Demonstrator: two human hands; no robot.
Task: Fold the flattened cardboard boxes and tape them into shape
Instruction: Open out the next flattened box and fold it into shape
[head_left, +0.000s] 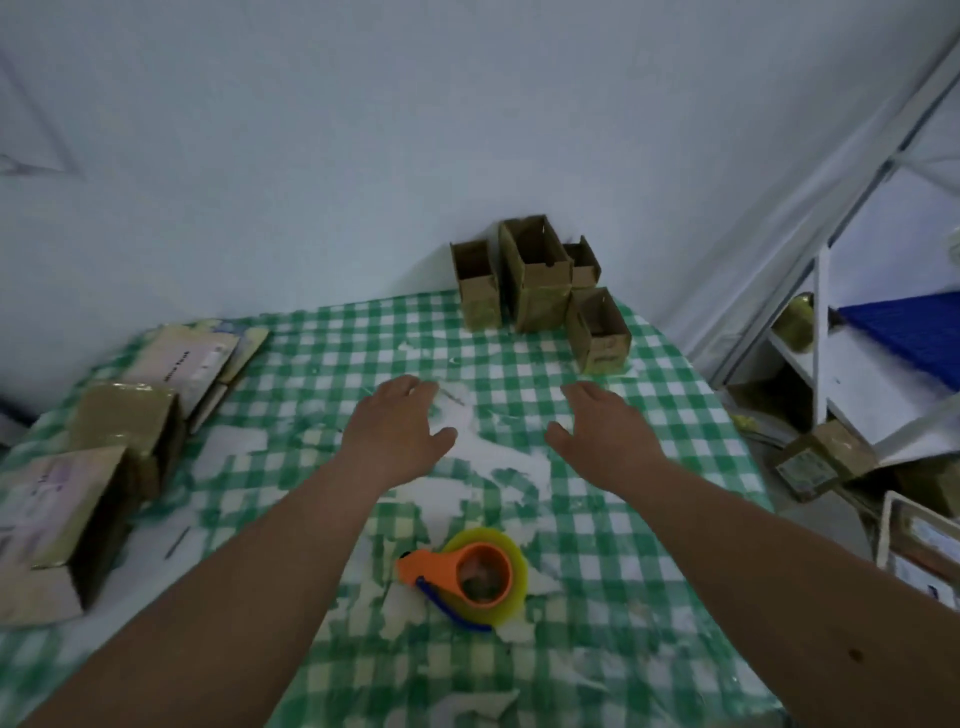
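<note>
I see my left hand (397, 423) and right hand (605, 423), fingers relaxed and empty, above the checked bench (649, 545); tape dispenser (470, 577) nearer, folded boxes (535, 280) beyond.

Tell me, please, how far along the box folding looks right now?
Done: four folded boxes stand open-topped at the table's far edge. In hand: nothing; the left hand and right hand are open over the checked tablecloth, and the tape dispenser lies untouched. Left: the flattened boxes stacked at the left.
</note>
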